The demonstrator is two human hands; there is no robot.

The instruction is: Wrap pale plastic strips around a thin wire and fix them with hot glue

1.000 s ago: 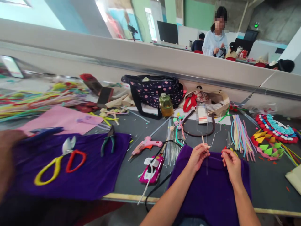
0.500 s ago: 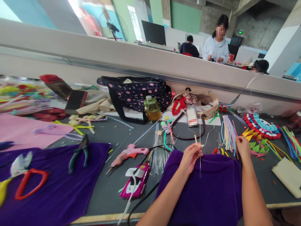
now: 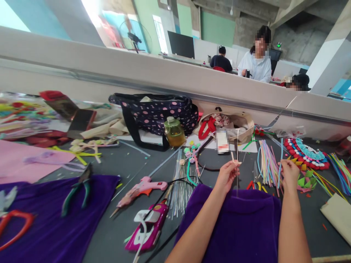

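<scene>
My left hand point(image 3: 229, 175) pinches several thin wire stems point(image 3: 237, 149) at a small pale pink piece, above the purple cloth point(image 3: 233, 223). The wires stand upright and stick out above and below the fingers. Between the fingers of my right hand point(image 3: 290, 176) is a light blue pipe cleaner point(image 3: 280, 171), held upright. Just left of that hand lies a bundle of pastel pipe cleaners point(image 3: 265, 159). How the wires are joined is hidden by my fingertips.
A pink glue gun point(image 3: 145, 188), a magenta device point(image 3: 149, 230), pliers point(image 3: 78, 188) and red-handled scissors point(image 3: 16, 223) lie to the left. Behind stand a bottle point(image 3: 174, 133) and a dotted bag point(image 3: 161, 113). Green folded pieces point(image 3: 307, 180) lie at the right.
My right hand has drawn the light blue pipe cleaner up from the bundle and now holds it upright. My left hand keeps its pinch on the wires. The view has tilted slightly.
</scene>
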